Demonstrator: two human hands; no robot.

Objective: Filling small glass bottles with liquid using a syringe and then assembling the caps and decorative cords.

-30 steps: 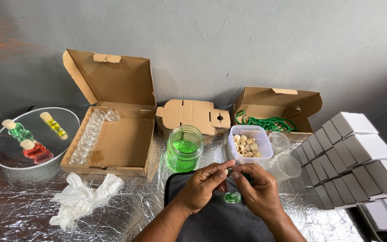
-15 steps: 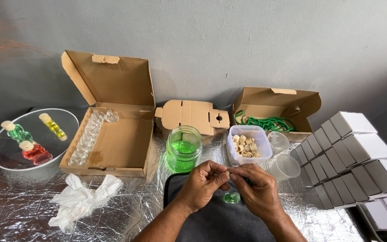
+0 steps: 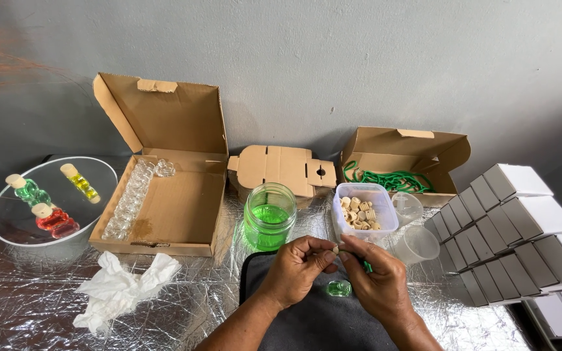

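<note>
Dark mat; bottle between hands.

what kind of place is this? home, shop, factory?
Probably a small home or craft packing bench, not a factory: a foil-covered table against a bare wall, rows of small white boxes beside it, a jar of green liquid and a tub of corks near the hands.

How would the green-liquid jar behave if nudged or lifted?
The jar looks like clear glass, so probably fragile and smooth to grip. It has no lid and is roughly half full of green liquid, so a shove or tilt would likely slosh or spill. It sits on crinkled foil covering, so it may rock slightly rather than slide.
</note>
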